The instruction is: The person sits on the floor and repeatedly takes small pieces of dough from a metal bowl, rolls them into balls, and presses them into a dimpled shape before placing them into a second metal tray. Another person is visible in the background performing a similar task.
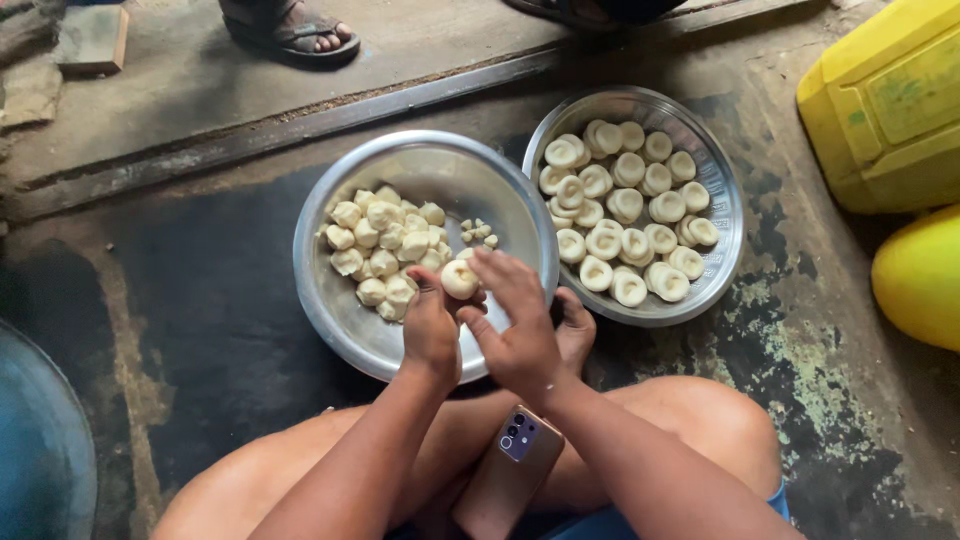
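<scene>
My left hand (pixel 430 335) and my right hand (pixel 515 325) meet over the near rim of a round metal bowl (pixel 345 310). Between them they hold a small pale dough piece (pixel 459 278). The left hand pinches it from the left and the right hand's fingers press on it from the right. In the bowl lies a heap of several plain dough balls (pixel 385 250), with a few tiny bits beside the heap. A second metal bowl (pixel 725 215) to the right is full of several shaped dough pieces (pixel 625 215) with dented tops.
A phone (pixel 510 465) rests on my lap between my bare knees. Yellow plastic containers (pixel 885 110) stand at the right. Another person's sandalled foot (pixel 295 35) is on the step at the top. A blue round object (pixel 40 450) sits at the left edge.
</scene>
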